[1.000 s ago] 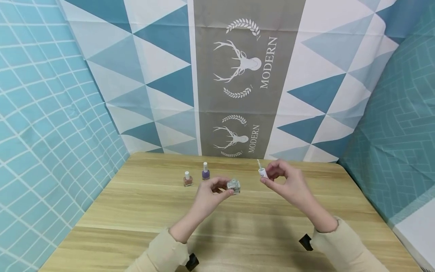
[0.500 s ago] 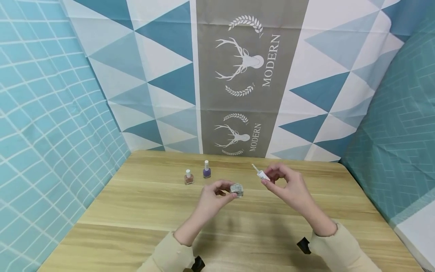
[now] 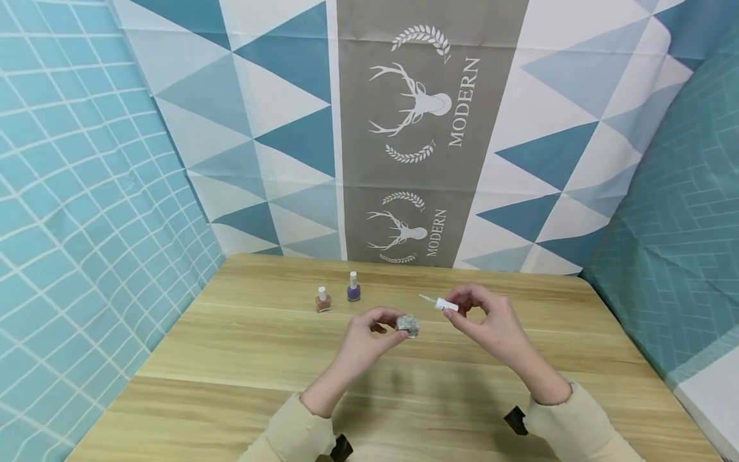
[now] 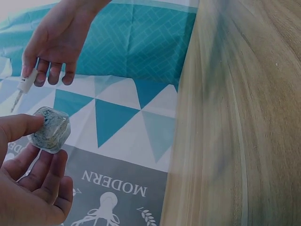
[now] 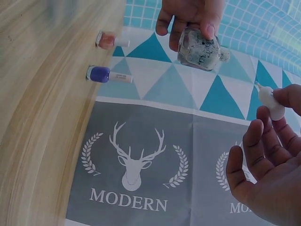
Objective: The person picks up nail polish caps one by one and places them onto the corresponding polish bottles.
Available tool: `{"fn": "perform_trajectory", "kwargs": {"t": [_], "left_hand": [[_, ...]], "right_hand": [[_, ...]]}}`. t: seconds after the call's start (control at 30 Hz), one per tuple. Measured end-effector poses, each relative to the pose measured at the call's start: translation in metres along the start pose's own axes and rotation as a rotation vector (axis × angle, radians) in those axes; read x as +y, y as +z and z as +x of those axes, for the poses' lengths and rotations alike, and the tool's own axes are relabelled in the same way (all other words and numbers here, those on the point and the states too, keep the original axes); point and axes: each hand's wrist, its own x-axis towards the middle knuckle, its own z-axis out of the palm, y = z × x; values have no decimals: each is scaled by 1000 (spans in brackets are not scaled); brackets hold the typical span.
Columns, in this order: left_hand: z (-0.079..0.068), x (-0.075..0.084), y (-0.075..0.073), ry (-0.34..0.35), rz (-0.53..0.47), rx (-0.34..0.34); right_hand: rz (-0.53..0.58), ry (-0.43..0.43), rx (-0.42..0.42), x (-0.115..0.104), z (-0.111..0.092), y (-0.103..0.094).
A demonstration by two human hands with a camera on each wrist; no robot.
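Note:
My left hand (image 3: 372, 333) pinches a squarish glass nail polish bottle (image 5: 200, 49) between thumb and fingers, held above the table. Its contents look pale with dark flecks, and its bare neck shows in the right wrist view. To the right, my right hand (image 3: 487, 321) pinches the white nail polish cap (image 3: 447, 305) with its brush (image 3: 427, 298) attached. The brush points left toward the bottle, a short gap apart from it. In the left wrist view the bottle (image 4: 50, 130) rests between thumb and fingertips, with the brush cap (image 4: 28, 81) beyond it.
Two capped nail polish bottles stand toward the back of the wooden table (image 3: 231, 359): a brownish-pink one (image 3: 323, 300) and a purple one (image 3: 353, 287). A patterned cloth (image 3: 404, 128) hangs behind the table, with blue-green cloths at both sides. A white surface (image 3: 710, 398) lies at the right.
The brush has swung from pointing up to pointing left, toward the bottle. My left hand has shifted slightly right with the bottle. The head view has shifted slightly.

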Motion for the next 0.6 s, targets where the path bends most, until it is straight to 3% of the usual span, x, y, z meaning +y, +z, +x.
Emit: {"fn": "perform_trajectory", "kwargs": {"t": [0.27,0.5,0.6], "left_hand": [[1,1,1,0,-22,-20],[8,-28,8,6,-13,-20],[8,-33,9,16,-4,-25]], "right_hand": [[-6,-7,-18,-3,0,0],[-16,-48,-15,-5,1,0],[-23,-66,-13,-6,2,-1]]}}
